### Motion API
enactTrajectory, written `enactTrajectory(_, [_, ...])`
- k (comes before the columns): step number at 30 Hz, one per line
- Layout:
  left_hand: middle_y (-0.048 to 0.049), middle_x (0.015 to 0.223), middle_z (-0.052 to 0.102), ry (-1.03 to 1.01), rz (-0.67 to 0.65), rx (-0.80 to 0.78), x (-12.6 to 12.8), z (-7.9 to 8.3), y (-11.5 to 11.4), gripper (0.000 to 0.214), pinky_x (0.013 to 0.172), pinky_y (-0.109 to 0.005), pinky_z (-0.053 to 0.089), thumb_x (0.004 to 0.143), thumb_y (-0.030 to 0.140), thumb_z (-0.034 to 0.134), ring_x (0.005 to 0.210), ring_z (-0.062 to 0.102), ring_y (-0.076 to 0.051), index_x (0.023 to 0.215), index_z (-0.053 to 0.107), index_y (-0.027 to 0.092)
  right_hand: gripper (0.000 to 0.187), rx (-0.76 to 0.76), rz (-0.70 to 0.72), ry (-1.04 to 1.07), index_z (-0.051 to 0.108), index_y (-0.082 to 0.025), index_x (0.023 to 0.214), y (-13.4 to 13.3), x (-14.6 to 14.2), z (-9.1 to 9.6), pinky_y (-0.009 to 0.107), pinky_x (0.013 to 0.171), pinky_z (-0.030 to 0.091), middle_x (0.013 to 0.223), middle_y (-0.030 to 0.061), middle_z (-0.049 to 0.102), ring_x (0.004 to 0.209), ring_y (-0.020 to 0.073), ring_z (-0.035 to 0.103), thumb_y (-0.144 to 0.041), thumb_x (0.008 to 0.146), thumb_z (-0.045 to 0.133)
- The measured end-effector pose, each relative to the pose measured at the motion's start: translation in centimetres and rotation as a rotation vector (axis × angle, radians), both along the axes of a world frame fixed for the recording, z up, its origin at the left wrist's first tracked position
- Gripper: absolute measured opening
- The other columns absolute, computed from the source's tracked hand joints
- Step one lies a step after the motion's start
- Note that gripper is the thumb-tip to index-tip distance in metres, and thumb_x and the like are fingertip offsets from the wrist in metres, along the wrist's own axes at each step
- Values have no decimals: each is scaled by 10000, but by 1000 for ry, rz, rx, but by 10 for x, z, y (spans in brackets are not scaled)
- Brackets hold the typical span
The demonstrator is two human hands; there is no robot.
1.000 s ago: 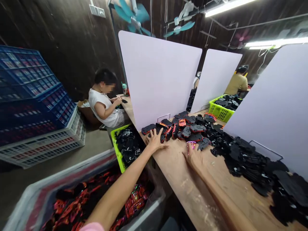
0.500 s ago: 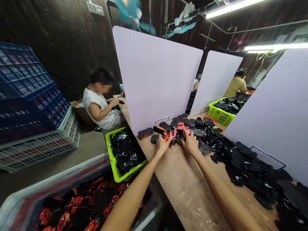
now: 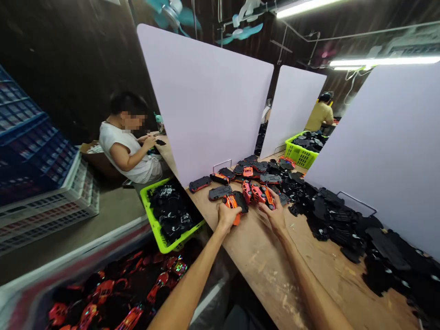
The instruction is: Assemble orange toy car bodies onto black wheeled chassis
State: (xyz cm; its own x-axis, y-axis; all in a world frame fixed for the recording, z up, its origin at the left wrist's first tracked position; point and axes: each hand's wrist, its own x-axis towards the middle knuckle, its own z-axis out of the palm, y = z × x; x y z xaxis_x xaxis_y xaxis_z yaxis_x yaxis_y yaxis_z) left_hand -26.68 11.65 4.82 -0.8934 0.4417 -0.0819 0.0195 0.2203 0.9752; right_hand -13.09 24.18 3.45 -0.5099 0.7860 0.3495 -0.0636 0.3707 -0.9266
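My left hand point(image 3: 226, 215) is closed round an orange toy car point(image 3: 232, 205) at the near edge of a pile on the wooden table point(image 3: 271, 261). My right hand point(image 3: 276, 216) rests its fingers on another orange toy car point(image 3: 267, 196) in the same pile. Black chassis parts point(image 3: 220, 192) and more orange cars point(image 3: 248, 172) lie just beyond both hands. A long heap of black plastic parts point(image 3: 347, 224) runs off to the right along the table.
White divider panels point(image 3: 206, 96) stand on the table. A green basket of black parts point(image 3: 168, 213) sits left of the table, a bin of red cars point(image 3: 113, 298) below. A seated person point(image 3: 125, 142) works at left, another person point(image 3: 319, 114) far right. Blue crates point(image 3: 30, 146) stack at left.
Both hands reached into the pile and drew back toward me. The left hand has closed on an orange car and the right has dragged orange cars nearer. The camera swung right.
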Motion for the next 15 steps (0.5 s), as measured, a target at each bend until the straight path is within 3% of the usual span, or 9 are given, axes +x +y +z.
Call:
enactTrajectory(3, [-6,784,718,-42,21,96,33,-6,-62,307,650,-264,560,638,151,779,680,674,-166,922,661,154,719,-142,116,77,519,-276,1496,-57,13,0,466,1110,519,1499,91,609,1272,278,652,-388,834,777])
enactTrajectory(8, [-15,932,733,-40,187,180,62,-12,-197,523,776,-299,579,637,208,812,789,690,-175,1110,591,197,637,-237,392,23,515,-281,1484,-185,7,-13,466,1179,473,1461,69,630,1331,271,618,-269,876,702])
enactTrajectory(12, [-19,955,737,-67,323,48,60,-15,-302,575,857,-362,592,623,285,826,854,718,-214,1126,556,216,677,-250,598,26,523,-284,1481,-284,-22,-38,443,1212,441,1491,69,586,1380,262,572,-152,829,646])
enactTrajectory(15, [-64,1038,723,-59,491,-159,49,-21,-367,729,926,-455,592,556,372,854,948,734,-283,1181,513,214,763,-204,774,-14,450,-300,1550,-333,-40,-49,483,1228,414,1545,91,529,1439,286,515,-221,843,726])
